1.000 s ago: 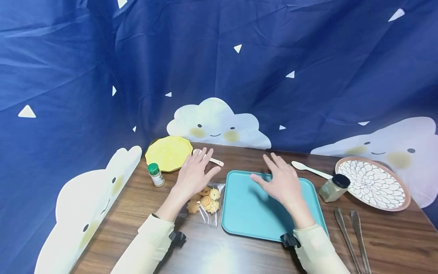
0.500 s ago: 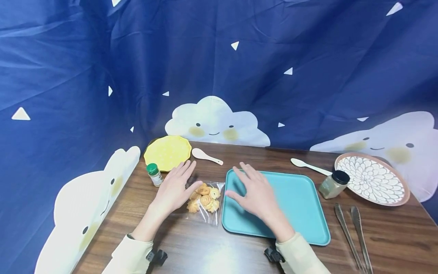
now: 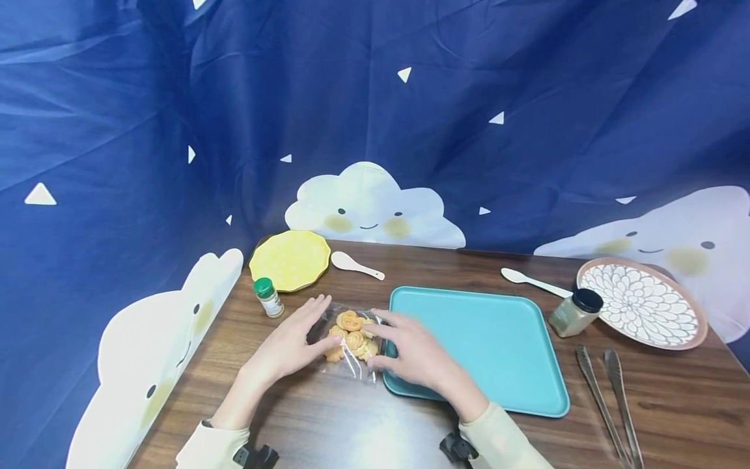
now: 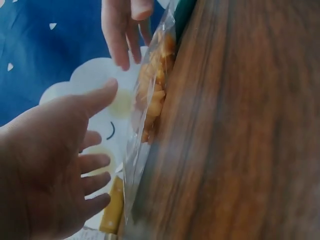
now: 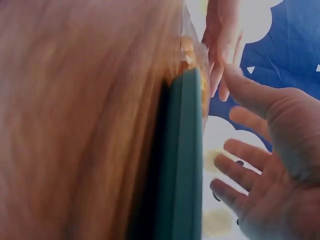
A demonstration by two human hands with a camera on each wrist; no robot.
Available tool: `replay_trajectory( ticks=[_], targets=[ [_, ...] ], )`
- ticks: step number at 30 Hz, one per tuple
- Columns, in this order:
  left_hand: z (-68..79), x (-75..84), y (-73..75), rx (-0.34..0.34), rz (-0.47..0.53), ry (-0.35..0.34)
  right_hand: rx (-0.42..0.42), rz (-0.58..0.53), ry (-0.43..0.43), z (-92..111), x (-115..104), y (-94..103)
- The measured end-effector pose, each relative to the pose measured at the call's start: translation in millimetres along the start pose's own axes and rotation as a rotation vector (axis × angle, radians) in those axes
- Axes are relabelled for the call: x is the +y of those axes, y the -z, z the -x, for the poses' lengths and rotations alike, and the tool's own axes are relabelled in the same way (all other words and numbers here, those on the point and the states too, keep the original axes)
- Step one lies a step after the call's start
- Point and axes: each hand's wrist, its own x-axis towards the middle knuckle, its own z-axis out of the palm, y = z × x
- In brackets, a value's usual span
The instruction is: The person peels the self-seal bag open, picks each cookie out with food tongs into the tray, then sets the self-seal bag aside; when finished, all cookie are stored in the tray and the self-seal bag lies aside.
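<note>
Cookie bag (image 3: 353, 341) between left grip (image 3: 288, 345), right grip (image 3: 415, 350); both spread.

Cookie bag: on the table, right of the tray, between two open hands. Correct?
Wrong side: the cookie bag lies left of the tray, as the head view shows. It's on the table, between the open left hand and right hand.

From the head view I can't read the label (image 3: 271, 305) on the green-capped shaker (image 3: 267, 296); the bottom edge crops the metal tongs (image 3: 623, 397). At the right wrist, the teal tray (image 5: 187, 160) partly hides the cookies (image 5: 188, 49) from me and the wooden tabletop (image 5: 75, 125) blurs.
</note>
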Motion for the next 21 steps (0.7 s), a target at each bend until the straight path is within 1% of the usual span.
replay_trajectory(
  ticks=[2, 4, 8, 10, 16, 18, 21],
  targets=[
    [1.4, -0.2, -0.3, -0.012, 0.037, 0.007, -0.008, -0.023, 0.037, -1, 0, -1.7],
    [2.7, -0.4, -1.1, -0.019, 0.058, -0.008, -0.01, -0.025, 0.067, -1, 0, -3.8],
    [6.0, 0.0, -3.7, -0.039, 0.093, -0.021, -0.004, -0.004, 0.104, -2, 0, -8.2],
    [7.5, 0.9, -5.5, -0.049, 0.105, -0.024, 0.002, -0.005, 0.121, -2, 1, -9.5],
    [7.6, 2.5, -12.7, -0.09, 0.1, -0.049, 0.0, -0.007, 0.187, -2, 1, -8.8],
    [7.9, 1.0, -14.0, -0.096, 0.108, -0.044, -0.02, -0.009, 0.199, -2, 0, -8.5],
    [8.8, -3.7, -15.5, -0.089, 0.106, -0.029, -0.063, -0.009, 0.191, -2, -1, -9.0]
  ],
)
